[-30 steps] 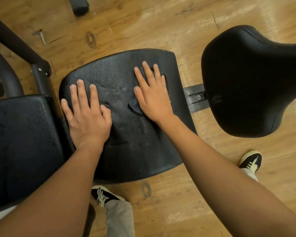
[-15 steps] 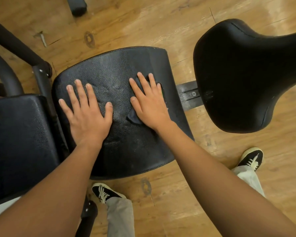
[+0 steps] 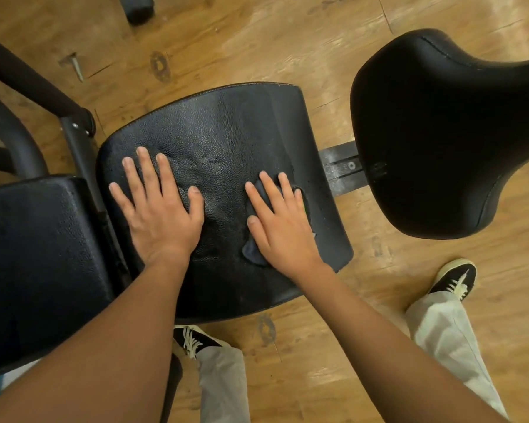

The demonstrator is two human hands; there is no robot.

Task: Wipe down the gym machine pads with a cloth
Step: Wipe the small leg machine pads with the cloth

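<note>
Two hands are resting flat, fingers (image 3: 148, 172) straight, on the pad (image 3: 226, 132). The right hand (image 3: 280, 227), at three o'clock from the left hand (image 3: 161, 215), is pressing the dark cloth (image 3: 252, 254) onto it.

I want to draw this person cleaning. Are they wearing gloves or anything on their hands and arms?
No gloves. The left hand and right hand are bare, with short, plain nails, and no ring, watch or bracelet shows. The left forearm and right forearm are bare too; no sleeve comes into view.
</note>
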